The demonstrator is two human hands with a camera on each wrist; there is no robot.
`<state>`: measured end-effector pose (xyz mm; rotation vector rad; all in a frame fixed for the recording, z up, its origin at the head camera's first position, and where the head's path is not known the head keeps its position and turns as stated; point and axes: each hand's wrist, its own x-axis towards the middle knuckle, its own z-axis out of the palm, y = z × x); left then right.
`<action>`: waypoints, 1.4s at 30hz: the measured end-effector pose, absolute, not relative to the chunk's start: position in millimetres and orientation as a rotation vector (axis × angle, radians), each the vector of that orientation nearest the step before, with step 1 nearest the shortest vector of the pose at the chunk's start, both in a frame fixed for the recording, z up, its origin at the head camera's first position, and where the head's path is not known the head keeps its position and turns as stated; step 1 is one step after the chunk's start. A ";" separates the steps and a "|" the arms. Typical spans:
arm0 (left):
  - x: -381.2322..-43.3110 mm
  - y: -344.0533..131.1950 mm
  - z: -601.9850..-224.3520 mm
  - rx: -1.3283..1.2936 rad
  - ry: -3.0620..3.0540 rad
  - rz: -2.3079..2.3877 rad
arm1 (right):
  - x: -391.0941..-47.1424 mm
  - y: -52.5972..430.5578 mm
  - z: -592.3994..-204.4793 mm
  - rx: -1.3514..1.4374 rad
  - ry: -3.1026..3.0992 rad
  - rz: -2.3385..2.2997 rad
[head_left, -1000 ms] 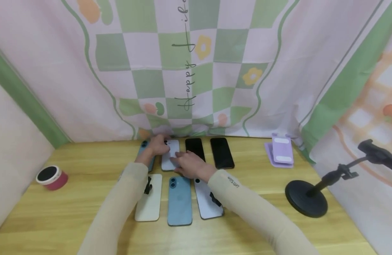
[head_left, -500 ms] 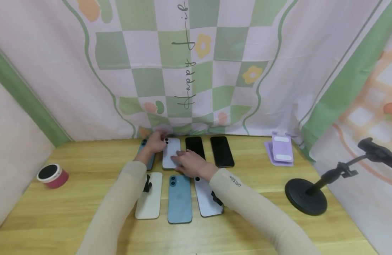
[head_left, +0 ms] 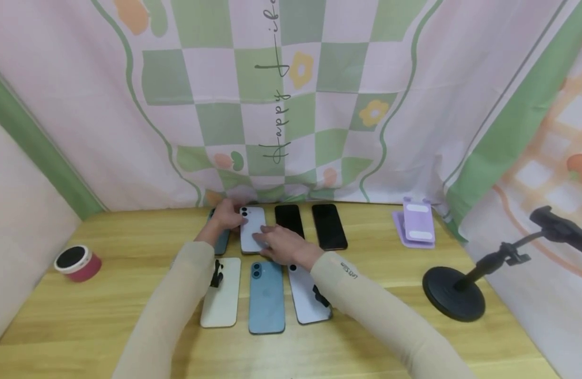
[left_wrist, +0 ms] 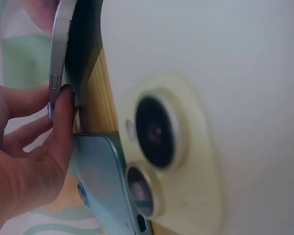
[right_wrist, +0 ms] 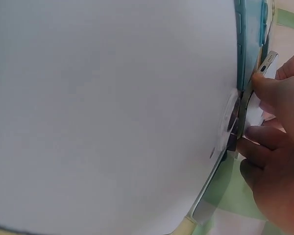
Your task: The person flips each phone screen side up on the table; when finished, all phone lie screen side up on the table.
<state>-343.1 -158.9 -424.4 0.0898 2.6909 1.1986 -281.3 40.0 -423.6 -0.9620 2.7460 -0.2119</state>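
In the head view a pale lavender phone (head_left: pixel 252 239) lies camera side up in the back row, between both hands. My left hand (head_left: pixel 227 215) is at its upper left edge; in the left wrist view thumb and finger pinch the rim of that phone (left_wrist: pixel 60 49). My right hand (head_left: pixel 282 243) holds the lower right side, and the right wrist view has its thumb and fingers (right_wrist: pixel 257 152) along the rim. A blue phone (head_left: pixel 222 243) is partly hidden under the left hand and wrist. The right hand partly covers a black-screened phone (head_left: pixel 289 216).
Another black-screened phone (head_left: pixel 330 227) lies further right. The front row holds a cream phone (head_left: pixel 224 300), a blue phone (head_left: pixel 267 305) and a pale phone (head_left: pixel 310 300). A purple stand (head_left: pixel 420 223), black holder (head_left: pixel 454 295) and pink-and-white round object (head_left: pixel 82 269) stand outward. A curtain (head_left: pixel 338 179) backs the table.
My left hand has slid a little left, off the phone's top corner, so its cameras show more. The lavender phone shifts very slightly. My right hand stays nearly in place.
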 end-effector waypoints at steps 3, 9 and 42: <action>-341.4 -158.2 -422.9 0.043 2.646 1.247 | -279.9 39.4 -422.8 -0.952 2.750 -0.201; -340.9 -157.3 -414.6 0.020 2.657 1.262 | -279.7 40.3 -419.6 -0.971 2.773 -0.294; -341.3 -99.4 -383.3 0.127 3.006 0.642 | -276.5 41.2 -408.9 -0.025 2.258 -1.662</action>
